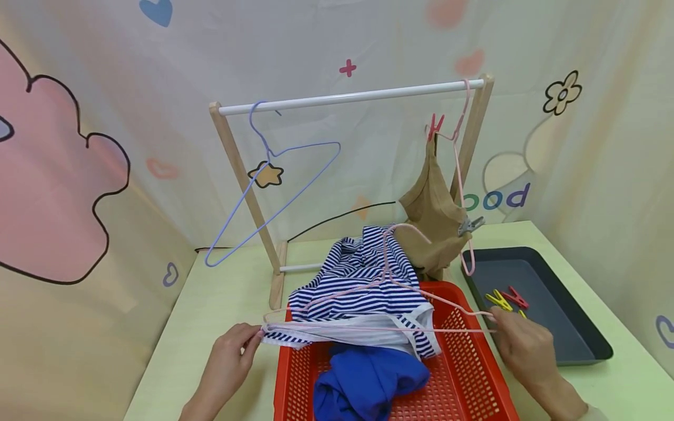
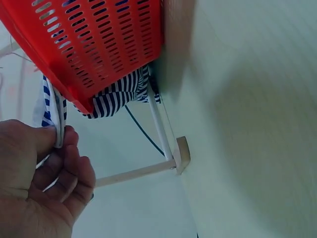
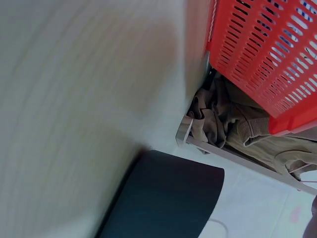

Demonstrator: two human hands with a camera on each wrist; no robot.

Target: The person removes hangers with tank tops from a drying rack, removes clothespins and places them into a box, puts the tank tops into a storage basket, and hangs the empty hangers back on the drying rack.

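A navy-and-white striped top [image 1: 363, 298] lies across the far part of a red basket [image 1: 481, 374], its white inside showing at the near edge. Over it lies a pink hanger [image 1: 453, 331], hook pointing away. My left hand [image 1: 226, 356] pinches the top's edge at the hanger's left end; in the left wrist view, thumb and fingers of the left hand [image 2: 44, 163] hold the striped edge [image 2: 60, 124]. With my right hand [image 1: 526, 345] I grip the hanger's right end, beyond the top's right side. Only a sliver of that hand [image 3: 312, 223] shows in the right wrist view.
Blue cloth [image 1: 368, 380] lies in the basket. Behind stands a rack with a white rail [image 1: 347, 98], carrying an empty blue hanger [image 1: 305, 190] and a brown garment [image 1: 432, 210] on another pink hanger, clipped by pegs. A dark tray [image 1: 553, 316] at right holds several clothes pegs [image 1: 516, 297].
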